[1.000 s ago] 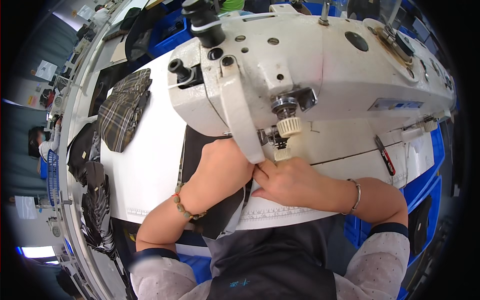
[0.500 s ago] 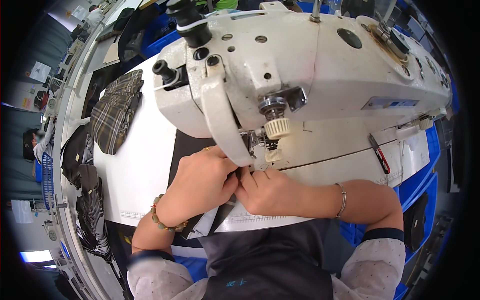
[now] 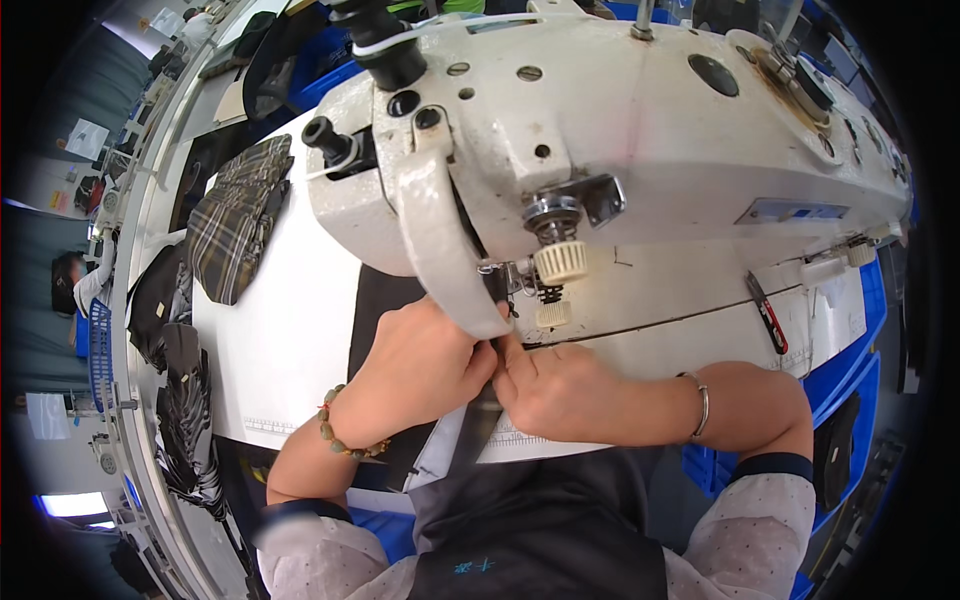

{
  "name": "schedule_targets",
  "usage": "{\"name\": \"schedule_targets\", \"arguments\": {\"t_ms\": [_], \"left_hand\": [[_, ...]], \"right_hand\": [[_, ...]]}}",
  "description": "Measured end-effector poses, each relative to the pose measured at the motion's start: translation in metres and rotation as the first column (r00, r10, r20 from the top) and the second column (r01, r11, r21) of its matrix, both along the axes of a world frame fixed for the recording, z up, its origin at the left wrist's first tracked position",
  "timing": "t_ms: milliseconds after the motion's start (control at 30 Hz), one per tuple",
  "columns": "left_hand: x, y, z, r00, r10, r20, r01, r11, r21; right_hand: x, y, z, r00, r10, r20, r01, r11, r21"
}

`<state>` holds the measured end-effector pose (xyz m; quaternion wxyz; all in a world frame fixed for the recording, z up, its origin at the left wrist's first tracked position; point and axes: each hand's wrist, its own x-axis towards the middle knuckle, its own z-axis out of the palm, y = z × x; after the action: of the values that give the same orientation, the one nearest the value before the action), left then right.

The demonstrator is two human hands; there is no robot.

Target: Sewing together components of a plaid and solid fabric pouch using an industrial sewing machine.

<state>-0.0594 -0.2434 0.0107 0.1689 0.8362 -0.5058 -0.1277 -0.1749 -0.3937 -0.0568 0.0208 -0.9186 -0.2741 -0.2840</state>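
Note:
A piece of dark fabric (image 3: 376,310) lies on the white sewing table beneath the head of a sewing machine (image 3: 640,130). My left hand (image 3: 420,358) rests on this cloth just left of the needle area, its fingers bent and closed on the cloth's edge. Close against it, my right hand (image 3: 565,388) pinches the same edge from the right. Both sets of fingertips meet just below the presser foot, partly hidden by the machine's white curved lever (image 3: 445,240). Toward my lap the cloth hangs over the table's front edge, showing a paler strip.
A red and black utility knife (image 3: 768,315) lies on the table at the right. Folded plaid fabric (image 3: 238,222) sits at the left, with dark garment pieces (image 3: 185,400) beyond the table's left edge. Blue bins (image 3: 850,440) stand at the lower right.
Both hands have shifted slightly right with the fabric, and its near end has swung rightward. The whole view has moved a little too. The grip looks the same.

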Motion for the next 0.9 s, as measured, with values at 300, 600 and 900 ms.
{"name": "schedule_targets", "arguments": {"t_ms": [300,600,900], "left_hand": [[0.009,-0.004,0.000,0.996,0.032,0.086,-0.030,0.999,-0.022],[-0.015,0.025,0.006,0.996,-0.079,-0.045,0.086,0.984,0.156],[-0.029,0.027,-0.007,0.977,-0.122,0.177,0.118,0.993,0.033]], "right_hand": [[0.012,-0.004,-0.003,0.998,-0.040,-0.045,0.041,0.999,0.030],[-0.005,0.007,0.004,0.995,0.083,0.060,-0.077,0.994,-0.082],[-0.015,0.009,0.010,0.994,0.104,-0.036,-0.107,0.991,-0.074]]}}
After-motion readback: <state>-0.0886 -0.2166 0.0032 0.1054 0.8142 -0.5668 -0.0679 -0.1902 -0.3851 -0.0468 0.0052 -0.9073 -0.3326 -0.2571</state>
